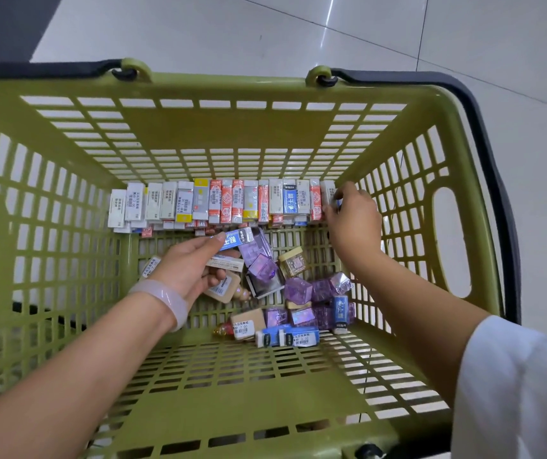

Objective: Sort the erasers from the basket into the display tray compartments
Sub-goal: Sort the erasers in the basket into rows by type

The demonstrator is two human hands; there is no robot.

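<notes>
Both hands down in the green basket [232, 127].
Left hand [189, 270] grips several erasers [232, 241] mid-basket; right hand [353, 220] pinches the eraser row [219, 202] at its far-wall end.

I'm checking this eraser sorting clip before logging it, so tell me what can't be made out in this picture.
- Display tray: not in the head view at all.
- What the right hand pinches at the end of the eraser row: mostly hidden by its own fingers.
- Erasers under the left hand: partly covered by the palm.
- Price label print: too small to read.
- Green basket: its left and near walls are cut off by the frame edges.
</notes>
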